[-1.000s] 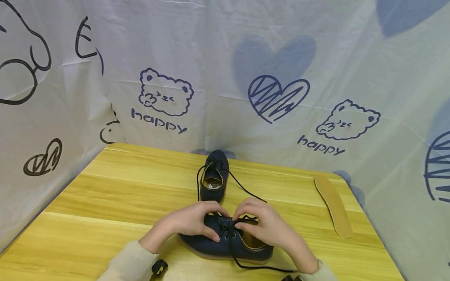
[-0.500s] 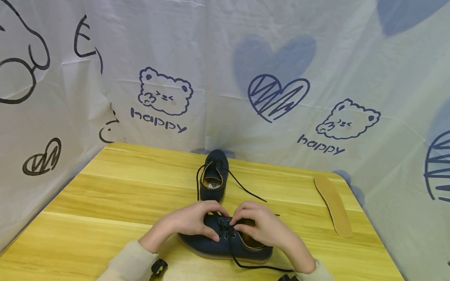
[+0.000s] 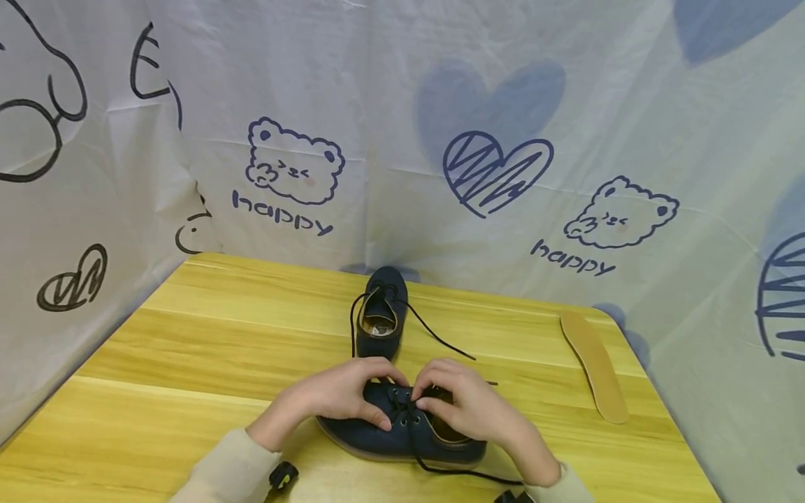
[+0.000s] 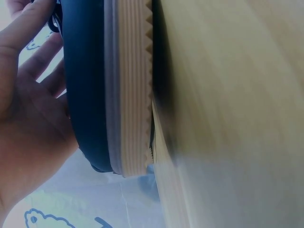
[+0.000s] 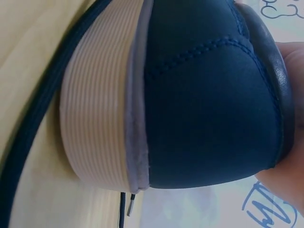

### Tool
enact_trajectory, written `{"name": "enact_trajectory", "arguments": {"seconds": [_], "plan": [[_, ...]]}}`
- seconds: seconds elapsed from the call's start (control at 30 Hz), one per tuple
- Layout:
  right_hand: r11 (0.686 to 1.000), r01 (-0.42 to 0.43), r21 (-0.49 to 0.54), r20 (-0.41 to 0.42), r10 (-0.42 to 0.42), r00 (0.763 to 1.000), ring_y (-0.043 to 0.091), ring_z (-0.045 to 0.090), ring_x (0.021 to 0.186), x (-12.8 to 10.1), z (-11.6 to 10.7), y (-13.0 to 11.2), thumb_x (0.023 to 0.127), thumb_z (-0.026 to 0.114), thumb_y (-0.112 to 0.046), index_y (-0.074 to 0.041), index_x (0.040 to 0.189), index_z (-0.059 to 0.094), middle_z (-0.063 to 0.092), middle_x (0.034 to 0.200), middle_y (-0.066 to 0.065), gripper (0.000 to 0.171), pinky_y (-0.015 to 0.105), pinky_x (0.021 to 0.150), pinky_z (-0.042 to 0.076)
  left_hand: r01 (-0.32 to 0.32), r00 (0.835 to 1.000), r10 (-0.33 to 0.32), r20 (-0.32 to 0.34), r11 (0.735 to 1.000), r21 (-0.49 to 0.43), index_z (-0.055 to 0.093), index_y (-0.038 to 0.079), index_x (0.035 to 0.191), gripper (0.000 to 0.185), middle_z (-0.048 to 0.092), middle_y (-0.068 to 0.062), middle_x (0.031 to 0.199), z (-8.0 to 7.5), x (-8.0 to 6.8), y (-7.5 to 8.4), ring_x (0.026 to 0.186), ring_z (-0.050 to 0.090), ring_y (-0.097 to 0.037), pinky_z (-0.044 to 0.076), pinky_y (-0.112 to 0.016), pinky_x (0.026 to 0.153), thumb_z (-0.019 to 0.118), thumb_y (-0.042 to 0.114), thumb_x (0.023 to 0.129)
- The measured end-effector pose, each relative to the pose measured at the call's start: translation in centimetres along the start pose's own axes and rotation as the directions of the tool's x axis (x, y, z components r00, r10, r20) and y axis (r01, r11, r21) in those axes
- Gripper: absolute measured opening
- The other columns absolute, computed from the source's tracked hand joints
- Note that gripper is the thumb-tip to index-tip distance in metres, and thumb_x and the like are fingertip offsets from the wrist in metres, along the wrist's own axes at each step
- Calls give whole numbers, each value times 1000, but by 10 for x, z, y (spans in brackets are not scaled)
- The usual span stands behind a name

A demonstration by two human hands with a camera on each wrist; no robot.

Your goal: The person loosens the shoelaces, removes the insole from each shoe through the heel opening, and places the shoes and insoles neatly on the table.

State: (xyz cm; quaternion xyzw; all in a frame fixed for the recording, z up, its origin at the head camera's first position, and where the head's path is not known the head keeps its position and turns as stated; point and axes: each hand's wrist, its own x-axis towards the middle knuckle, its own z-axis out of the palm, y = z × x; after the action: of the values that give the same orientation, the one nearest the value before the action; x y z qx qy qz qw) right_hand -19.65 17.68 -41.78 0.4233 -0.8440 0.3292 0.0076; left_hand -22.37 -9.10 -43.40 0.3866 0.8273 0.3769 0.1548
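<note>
A dark navy lace-up shoe (image 3: 383, 443) lies on its sole across the near part of the table, toe to the left. My left hand (image 3: 333, 392) spans its front, thumb on the near side of the upper and fingers over the far side. At the top eyelets my right hand (image 3: 465, 402) pinches the black shoelace (image 3: 413, 439) between thumb and forefinger. One lace end trails down the near side onto the table. In the left wrist view the ribbed tan sole (image 4: 133, 95) faces the camera; the right wrist view shows the stitched heel (image 5: 209, 114).
A matching shoe (image 3: 376, 346) stands behind, its toe away from me and its laces loose. On the right lies a tan insole (image 3: 594, 370). The wooden table (image 3: 189, 335) meets a printed cloth (image 3: 390, 209) at the back.
My right fingertips have shifted slightly left at the eyelets. Behind that hand, the lace has dropped from above the shoe opening and its tip now shows on the table. My left hand keeps its place.
</note>
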Motion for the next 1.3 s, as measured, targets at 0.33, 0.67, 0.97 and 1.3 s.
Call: {"name": "enact_trajectory", "arguments": {"seconds": [0.33,0.67,0.97,1.3], "plan": [[990,-112,81,-26,114,993,10,64,102,0,1,-2,101,70,-15,-23,105,69,67,106,-12,9,37,89,55,-5,1000,5,-1,1000,19,68,23,132,55,64,10,129,0,1,1,124,58,-15,46,-39,109,90,30,83],[971,-208,117,-55,216,975,10,62,93,1,2,-1,101,71,-17,-25,102,71,67,102,-12,8,30,81,53,-1,1000,1,-1,1000,12,67,23,132,55,64,9,130,0,2,0,125,58,-18,46,-41,109,90,33,83],[977,-183,112,-51,190,981,8,64,95,2,2,-4,100,72,-14,-23,106,73,67,104,-12,11,32,83,55,-4,1000,4,-4,1000,31,68,23,132,54,64,10,130,0,1,1,125,58,-17,46,-39,109,90,34,83],[1000,25,18,-18,-24,1000,13,65,112,1,1,-6,100,71,-11,-19,117,77,70,119,-6,20,36,95,56,7,1000,-7,5,1000,14,67,24,133,56,63,10,129,0,0,0,124,58,-14,47,-41,108,89,36,84]]}}
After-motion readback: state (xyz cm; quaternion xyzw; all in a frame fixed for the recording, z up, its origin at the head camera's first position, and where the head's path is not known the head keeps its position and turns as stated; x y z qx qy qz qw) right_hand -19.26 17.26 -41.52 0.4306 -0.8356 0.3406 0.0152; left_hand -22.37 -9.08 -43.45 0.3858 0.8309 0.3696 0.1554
